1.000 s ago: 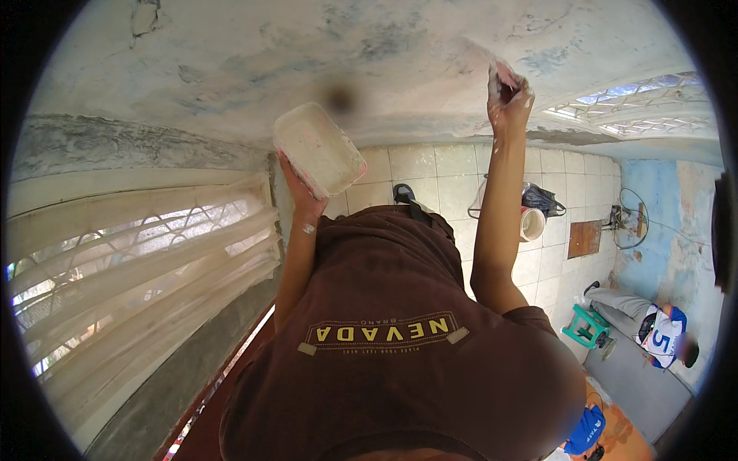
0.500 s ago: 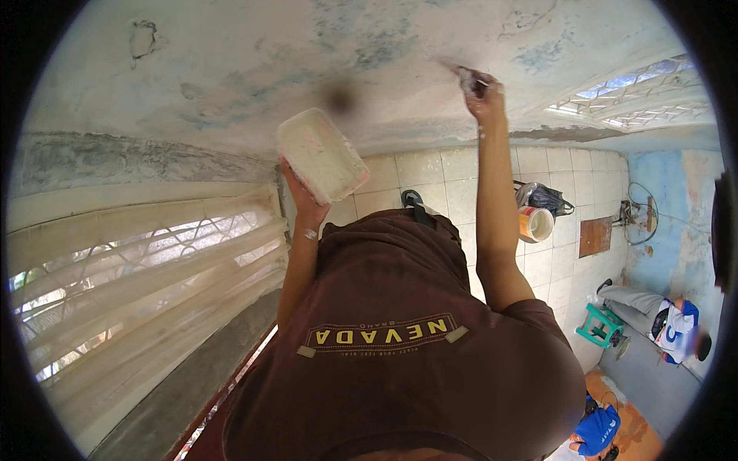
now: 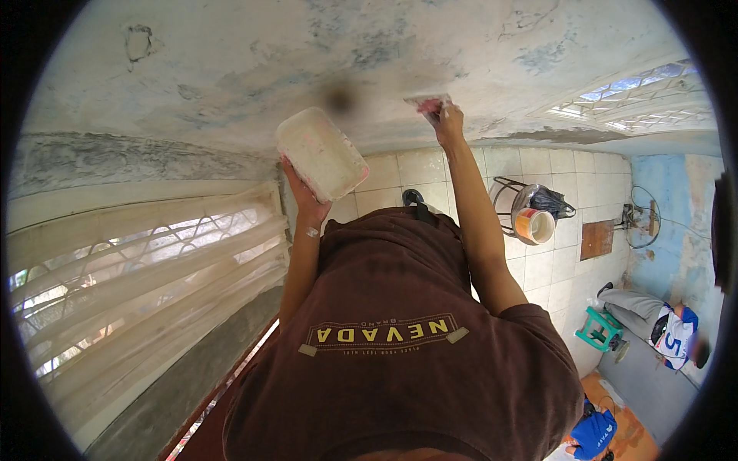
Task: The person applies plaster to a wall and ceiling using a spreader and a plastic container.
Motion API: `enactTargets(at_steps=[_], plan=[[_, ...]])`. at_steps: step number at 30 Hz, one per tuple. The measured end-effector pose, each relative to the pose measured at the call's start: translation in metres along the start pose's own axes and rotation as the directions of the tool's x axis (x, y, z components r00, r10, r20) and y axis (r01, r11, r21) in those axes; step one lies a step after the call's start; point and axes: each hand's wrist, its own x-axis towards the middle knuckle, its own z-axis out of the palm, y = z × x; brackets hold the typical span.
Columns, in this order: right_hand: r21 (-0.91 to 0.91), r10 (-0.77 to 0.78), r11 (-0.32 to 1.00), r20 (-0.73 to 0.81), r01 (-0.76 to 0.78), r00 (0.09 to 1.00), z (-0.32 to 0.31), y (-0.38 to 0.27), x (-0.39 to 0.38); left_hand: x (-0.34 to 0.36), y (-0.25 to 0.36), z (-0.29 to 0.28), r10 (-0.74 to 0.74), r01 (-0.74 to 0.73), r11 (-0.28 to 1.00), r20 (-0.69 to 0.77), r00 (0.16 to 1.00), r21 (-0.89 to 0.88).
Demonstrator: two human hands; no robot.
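Observation:
My left hand (image 3: 309,200) grips the rim of a pale plastic tub (image 3: 321,154), its inside coated with whitish paste and its edges marked pink. The tub is tilted so that its opening shows. My right hand (image 3: 446,121) is closed round a putty knife (image 3: 425,101) with a reddish handle. The wide blade lies against or very close to the patchy white and grey wall (image 3: 254,69); contact cannot be told for certain. Whitish smears mark the fingers of my right hand.
A round stool (image 3: 505,201) carries a white and orange bucket (image 3: 536,225) and a black bag (image 3: 550,201). Sheer curtains (image 3: 154,253) cover a window on the left. A person (image 3: 667,326) is beside a green stool (image 3: 600,330); another person in blue (image 3: 593,432) is at lower right.
My right hand has come down and to the left along the wall with the putty knife, nearer the tub. My left hand and the tub have hardly moved.

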Motion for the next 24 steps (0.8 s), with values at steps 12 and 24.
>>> enactTargets(at_steps=[12, 24], plan=[[0.274, -0.219, 0.929, -0.137, 0.25, 0.966, 0.081, -0.144, -0.063, -0.004, -0.002, -0.004, -0.028, 0.027, 0.999, -0.026, 0.999, -0.04], [0.417, 0.09, 0.903, 0.066, -0.109, 0.994, 0.026, -0.089, 0.042, -0.006, 0.003, 0.0, -0.029, 0.028, 0.999, 0.026, 0.999, 0.022]])
